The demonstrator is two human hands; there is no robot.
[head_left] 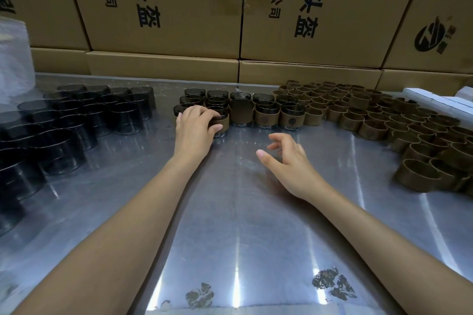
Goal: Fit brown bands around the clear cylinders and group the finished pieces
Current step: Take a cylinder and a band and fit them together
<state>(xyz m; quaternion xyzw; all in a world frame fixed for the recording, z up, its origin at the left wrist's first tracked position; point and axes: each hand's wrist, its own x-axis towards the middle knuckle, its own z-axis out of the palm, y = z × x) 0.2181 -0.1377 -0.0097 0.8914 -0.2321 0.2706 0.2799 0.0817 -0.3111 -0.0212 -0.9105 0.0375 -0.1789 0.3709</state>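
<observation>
My left hand (pixel 195 126) grips a banded cylinder (pixel 221 124) from above, at the front left corner of the group of finished pieces (pixel 265 112) in the middle of the metal table (pixel 230 212). The cylinder stands upright on the table, touching its neighbours. My right hand (pixel 289 158) hovers open and empty over the bare table, a little in front of that group. Several bare dark-tinted clear cylinders (pixel 76 120) stand at the left. A large heap of loose brown bands (pixel 384 120) lies at the right.
Stacked cardboard boxes (pixel 166 7) form a wall along the table's far edge. White flat boxes (pixel 440 100) lie at the far right behind the bands. A wrapped plastic roll (pixel 12 59) stands at the far left. Worn spots (pixel 332 286) mark the near table surface.
</observation>
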